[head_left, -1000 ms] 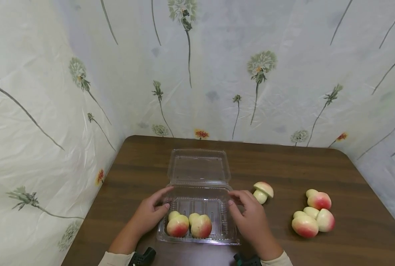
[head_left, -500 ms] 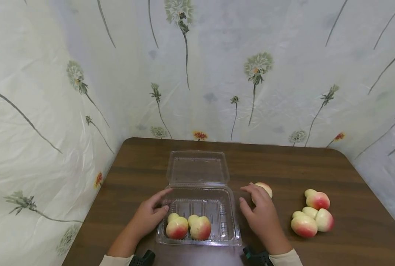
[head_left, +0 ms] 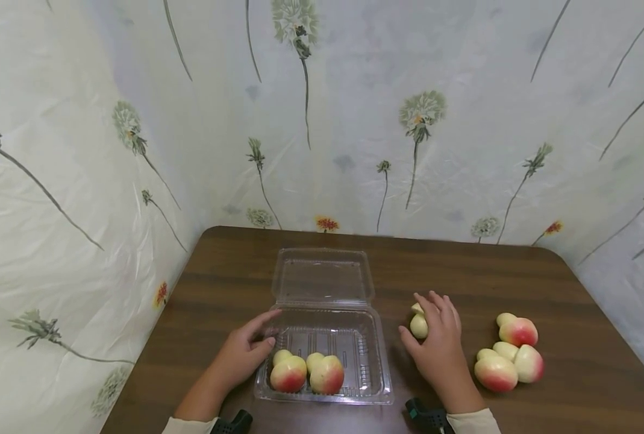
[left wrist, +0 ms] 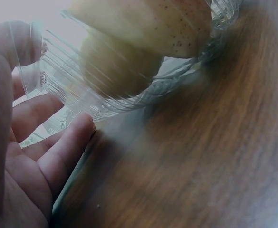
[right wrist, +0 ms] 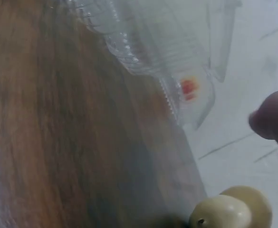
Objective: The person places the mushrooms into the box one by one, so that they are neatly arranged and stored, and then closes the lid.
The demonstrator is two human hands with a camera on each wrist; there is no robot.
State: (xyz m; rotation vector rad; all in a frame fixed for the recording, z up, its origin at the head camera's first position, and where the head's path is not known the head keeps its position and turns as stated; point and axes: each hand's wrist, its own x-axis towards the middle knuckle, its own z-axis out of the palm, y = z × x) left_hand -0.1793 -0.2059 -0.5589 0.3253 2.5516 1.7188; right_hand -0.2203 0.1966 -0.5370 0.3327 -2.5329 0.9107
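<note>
A clear plastic clamshell container (head_left: 378, 361) stands on the table with its lid (head_left: 322, 277) laid back. Two toy mushrooms (head_left: 288, 374) with yellow and red caps lie along its front left. My left hand (head_left: 240, 355) holds the container's left rim, thumb at the top edge and other fingers against the outer wall in the left wrist view. Spread over a lone toy mushroom (head_left: 419, 327), right of the container, is my right hand (head_left: 438, 337). It hides part of that mushroom. In the right wrist view the mushroom (right wrist: 224, 213) sits apart from the thumb (right wrist: 274, 118).
Several more toy mushrooms (head_left: 496, 369) lie grouped at the right, one (head_left: 518, 330) slightly behind the others. The brown wooden table (head_left: 235, 265) ends at a wall sheet (head_left: 354, 120) with dandelion print, which also runs along the left side.
My right hand has left the container's right rim and moved right, over the lone mushroom. My left hand stays at the left rim.
</note>
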